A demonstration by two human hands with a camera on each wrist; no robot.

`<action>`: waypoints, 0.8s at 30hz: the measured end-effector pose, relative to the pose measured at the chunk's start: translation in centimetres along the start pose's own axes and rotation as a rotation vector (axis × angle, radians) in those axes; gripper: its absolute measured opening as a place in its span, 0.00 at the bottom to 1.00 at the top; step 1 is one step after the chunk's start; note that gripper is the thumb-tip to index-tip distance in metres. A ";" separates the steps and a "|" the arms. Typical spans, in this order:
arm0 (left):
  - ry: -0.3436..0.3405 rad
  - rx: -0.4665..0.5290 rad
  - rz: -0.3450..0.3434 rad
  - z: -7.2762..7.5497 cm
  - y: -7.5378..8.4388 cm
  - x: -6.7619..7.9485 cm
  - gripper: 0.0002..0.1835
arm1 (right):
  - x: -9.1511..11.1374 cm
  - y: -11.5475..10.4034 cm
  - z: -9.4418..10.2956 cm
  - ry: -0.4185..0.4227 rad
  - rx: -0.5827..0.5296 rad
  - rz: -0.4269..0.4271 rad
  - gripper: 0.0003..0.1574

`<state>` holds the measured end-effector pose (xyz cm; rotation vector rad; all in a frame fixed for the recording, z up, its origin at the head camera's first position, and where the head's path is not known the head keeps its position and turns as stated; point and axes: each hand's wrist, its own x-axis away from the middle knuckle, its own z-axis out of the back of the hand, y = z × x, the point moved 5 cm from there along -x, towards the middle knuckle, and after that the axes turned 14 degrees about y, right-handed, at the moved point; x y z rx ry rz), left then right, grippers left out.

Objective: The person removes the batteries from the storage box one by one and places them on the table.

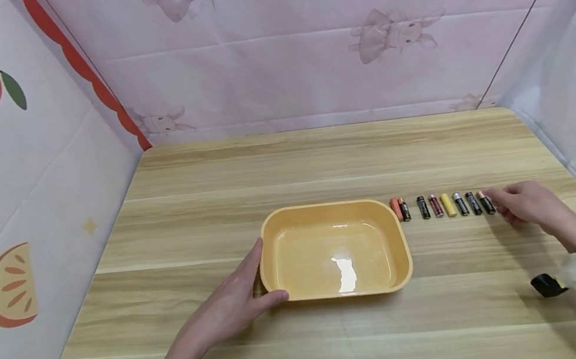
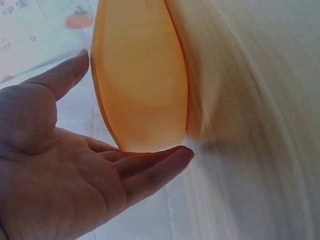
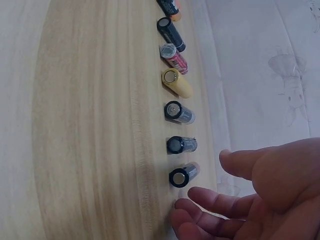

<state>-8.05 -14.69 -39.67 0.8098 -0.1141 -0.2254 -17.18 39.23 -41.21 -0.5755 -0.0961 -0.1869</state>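
A yellow-orange plastic bin (image 1: pixel 330 210) stands on the wooden table with nothing in it. My left hand (image 1: pixel 230 304) rests against its left side, fingers extended along the wall and thumb at the front rim; the extended fingers (image 2: pixel 155 172) also show in the left wrist view. To the bin's right lies a row of several batteries, among them a yellow battery (image 1: pixel 448 205), a dark red battery (image 1: pixel 436 206) and an orange battery (image 1: pixel 396 209). My right hand (image 1: pixel 530 202) is beside the rightmost black battery (image 3: pixel 184 175), fingers loosely bent and thumb apart, gripping nothing.
The wooden table (image 1: pixel 202 177) meets a pink rabbit-print cloth wall (image 1: pixel 282 79) at the back. White cloth walls border the left and right. The orange battery lies close to the bin's right rim.
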 end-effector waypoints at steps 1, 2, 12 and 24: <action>0.002 0.005 0.002 0.0 0.0 0.0 0.59 | 0.1 -0.1 0.1 0.001 0.008 0.004 0.40; 0.004 0.006 0.005 0.0 0.0 0.1 0.58 | 0.2 -0.1 0.3 0.002 0.011 0.012 0.41; 0.101 -0.064 0.065 3.4 -0.2 0.7 0.56 | 1.1 -1.3 2.6 0.133 -0.012 0.158 0.46; 0.478 -0.296 -0.234 12.2 -0.6 2.0 0.50 | 3.5 -2.8 4.5 0.291 0.016 0.411 0.46</action>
